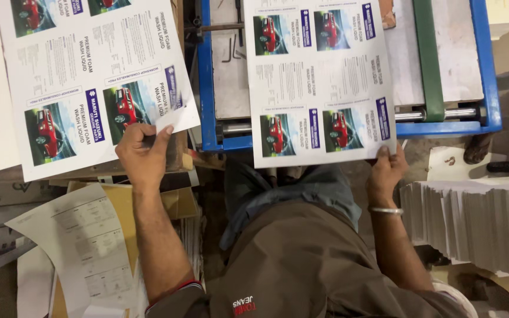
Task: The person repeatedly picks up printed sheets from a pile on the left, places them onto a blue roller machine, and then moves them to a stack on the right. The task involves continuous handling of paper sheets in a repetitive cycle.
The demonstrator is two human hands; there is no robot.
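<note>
A blue-framed machine bed [207, 88] carries one printed sheet [319, 82]; a printed stack [89, 76] lies beside it.

Fanned stack of white sheets [472, 227], blue-framed machine [207, 88], green belt [428, 59], brown cardboard [125, 218].

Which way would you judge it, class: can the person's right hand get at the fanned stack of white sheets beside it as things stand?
Probably yes. The right hand pinches the printed sheet on the blue-framed machine, but the white stack lies just below and outward of it, uncovered. It would have to release the sheet first.
</note>
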